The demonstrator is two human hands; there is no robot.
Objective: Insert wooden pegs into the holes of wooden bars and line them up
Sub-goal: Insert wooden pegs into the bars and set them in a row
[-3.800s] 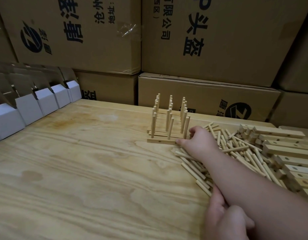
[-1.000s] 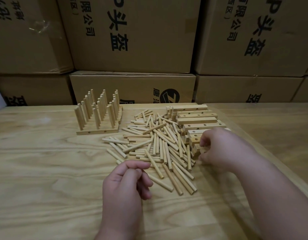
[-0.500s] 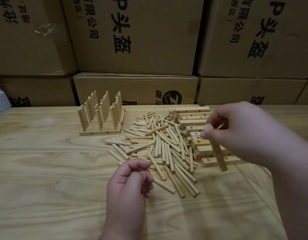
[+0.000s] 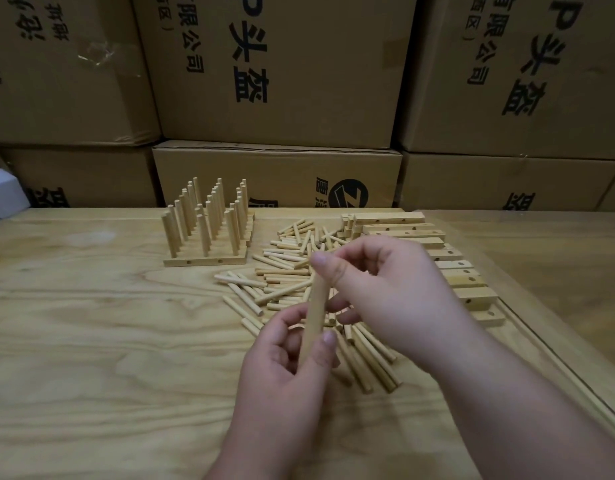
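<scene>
- Wooden bar [image 4: 314, 315] held nearly upright above the plywood table [image 4: 91, 341], between both hands, blurred along its length.
- Right hand [image 4: 385, 292] pinching the bar's upper end, thumb and forefinger closed on it, remaining fingers curled beneath.
- Left hand [image 4: 285, 368] gripping the bar's lower end, thumb on the near side, fingers wrapped behind.
- Hands close together, one above the other on the same bar, not touching each other as far as visible.
- Loose wooden pegs [image 4: 282, 271] scattered in a heap directly behind and under both hands, some reaching out past the right wrist.
- Unfilled drilled bars [image 4: 403, 233] stacked in a row beyond and to the right of the right hand, holes showing on their sides.
- Finished pegged bars [image 4: 205, 233] lined up side by side, beyond and to the left of the left hand, pegs standing upright in three rows.
- Cardboard boxes [image 4: 275, 64] with printed characters stacked far beyond both hands.
- White box [image 4: 3, 192] at the far left edge, well apart from the left hand.
</scene>
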